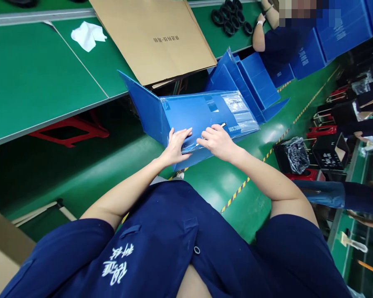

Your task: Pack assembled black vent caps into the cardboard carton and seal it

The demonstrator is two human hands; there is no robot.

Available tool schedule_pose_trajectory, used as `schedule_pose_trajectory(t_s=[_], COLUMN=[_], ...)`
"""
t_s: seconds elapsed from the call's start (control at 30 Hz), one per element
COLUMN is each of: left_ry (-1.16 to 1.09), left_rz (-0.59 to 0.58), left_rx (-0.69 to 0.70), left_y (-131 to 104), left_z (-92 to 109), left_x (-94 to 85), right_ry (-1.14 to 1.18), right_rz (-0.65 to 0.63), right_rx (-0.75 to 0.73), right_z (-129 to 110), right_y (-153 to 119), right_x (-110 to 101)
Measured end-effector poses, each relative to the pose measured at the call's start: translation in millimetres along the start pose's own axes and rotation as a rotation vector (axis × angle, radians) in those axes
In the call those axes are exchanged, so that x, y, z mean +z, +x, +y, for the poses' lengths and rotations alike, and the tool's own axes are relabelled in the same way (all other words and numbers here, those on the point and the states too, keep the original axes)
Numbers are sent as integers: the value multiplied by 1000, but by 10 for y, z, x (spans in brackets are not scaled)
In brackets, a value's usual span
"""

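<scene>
A blue corrugated plastic box [192, 111] stands tilted in front of me, an end flap raised at its left and clear tape along its edges. My left hand [175, 145] grips the box's near edge, fingers on the upper face and thumb below. Against the same face, my right hand [219, 142] is closed with curled fingers, close to the near edge. A slim white-and-black piece [223, 125] shows beside its knuckles; I cannot tell whether the hand holds it. To its right are printed digits and a clear plastic pouch [240, 109].
A green workbench [34, 78] runs along the left, bearing a cardboard sheet [161, 41], white cloth [87, 36] and several black rings [233, 18]. More blue boxes [255, 78] and a co-worker [286, 45] are beyond. A red stool [71, 130] sits under the bench.
</scene>
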State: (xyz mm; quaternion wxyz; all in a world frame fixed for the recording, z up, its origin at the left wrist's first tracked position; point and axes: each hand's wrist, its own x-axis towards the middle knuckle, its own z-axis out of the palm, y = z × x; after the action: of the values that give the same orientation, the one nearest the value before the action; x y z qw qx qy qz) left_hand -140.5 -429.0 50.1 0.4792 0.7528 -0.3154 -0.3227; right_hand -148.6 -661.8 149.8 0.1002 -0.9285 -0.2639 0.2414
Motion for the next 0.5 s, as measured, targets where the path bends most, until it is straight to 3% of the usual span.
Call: schedule_pose_trajectory(t_s=[0.23,0.5], left_ry=[62,147], left_rz=[18,18], left_rx=[-65,-142], left_y=[-48,-149], left_z=[65,93], left_x=[24,-10], right_ry=[-22,2], right_rz=[60,60], right_rx=[-125,-208], right_z=[63,408], right_y=[-32,-208], right_x=[173,301])
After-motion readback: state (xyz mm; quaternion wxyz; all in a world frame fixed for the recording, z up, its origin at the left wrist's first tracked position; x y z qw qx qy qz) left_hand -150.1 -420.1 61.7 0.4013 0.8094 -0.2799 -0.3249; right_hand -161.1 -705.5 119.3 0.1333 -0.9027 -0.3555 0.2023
